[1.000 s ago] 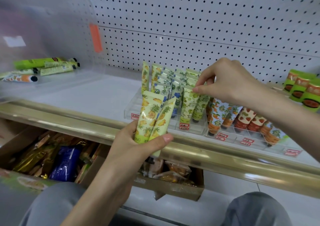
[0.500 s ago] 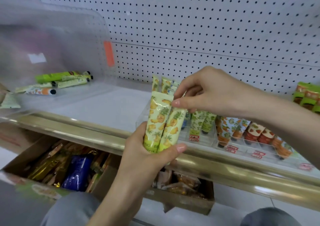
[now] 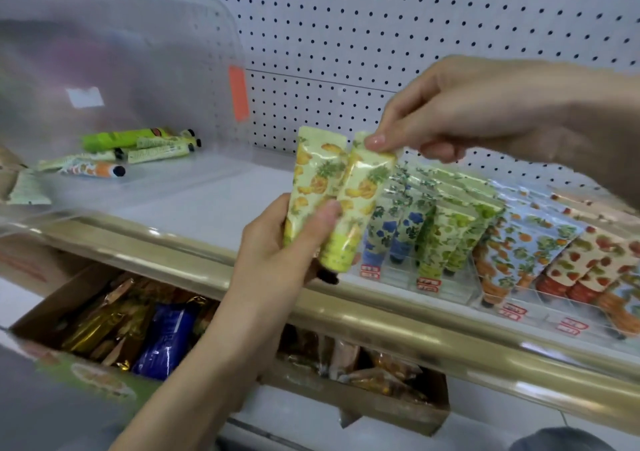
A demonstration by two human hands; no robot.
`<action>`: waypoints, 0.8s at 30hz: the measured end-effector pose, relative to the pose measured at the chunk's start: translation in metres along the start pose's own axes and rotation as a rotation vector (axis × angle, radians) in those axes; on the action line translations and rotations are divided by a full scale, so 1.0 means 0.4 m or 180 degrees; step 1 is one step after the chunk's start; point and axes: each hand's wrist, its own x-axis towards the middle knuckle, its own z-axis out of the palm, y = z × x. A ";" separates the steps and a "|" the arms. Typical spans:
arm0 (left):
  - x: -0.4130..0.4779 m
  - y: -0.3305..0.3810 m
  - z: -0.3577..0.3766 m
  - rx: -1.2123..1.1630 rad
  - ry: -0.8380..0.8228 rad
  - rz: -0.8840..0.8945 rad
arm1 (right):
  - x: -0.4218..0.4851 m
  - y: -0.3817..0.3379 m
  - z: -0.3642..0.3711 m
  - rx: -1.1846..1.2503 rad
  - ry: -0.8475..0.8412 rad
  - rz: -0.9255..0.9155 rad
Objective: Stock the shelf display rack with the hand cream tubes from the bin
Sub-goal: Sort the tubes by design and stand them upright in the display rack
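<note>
right hand (image 3: 485,111) pinches top crimp of one tube (image 3: 360,204); left hand (image 3: 277,253) grips it and a second tube (image 3: 311,180) low down. rack (image 3: 460,294) just right of grip. risk: thin pinch slips, or pull drags second tube onto shelf (image 3: 214,201).

Nothing here reads clearly. Small red-and-white tags (image 3: 428,283) line the front of the clear display rack (image 3: 398,273), their characters too blurred to make out. The bin (image 3: 194,52) wall carries an orange sticker (image 3: 239,93) and a white label (image 3: 85,97), neither with legible writing. Pale lettering on a blue packet (image 3: 166,343) lower down is unreadable, as is any print on the pineapple tubes (image 3: 322,187).
</note>
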 end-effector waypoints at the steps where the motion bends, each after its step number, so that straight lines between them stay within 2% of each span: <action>1: 0.016 -0.005 -0.010 -0.0149 0.0070 -0.0096 | 0.014 -0.005 -0.007 -0.0015 0.0074 -0.0012; 6: 0.108 -0.023 -0.074 -0.0597 0.0606 -0.0301 | 0.097 -0.010 -0.028 -0.0200 0.0838 -0.0079; 10: 0.170 -0.044 -0.123 -0.0786 0.0605 -0.0341 | 0.175 -0.002 -0.004 -0.0495 0.1232 -0.0106; 16: 0.207 -0.110 -0.183 -0.0021 0.0435 -0.0292 | 0.279 0.027 0.056 -0.1172 0.0988 0.0179; 24: 0.205 -0.144 -0.222 -0.0157 0.0404 -0.0360 | 0.312 0.026 0.056 -0.1505 0.0847 0.0099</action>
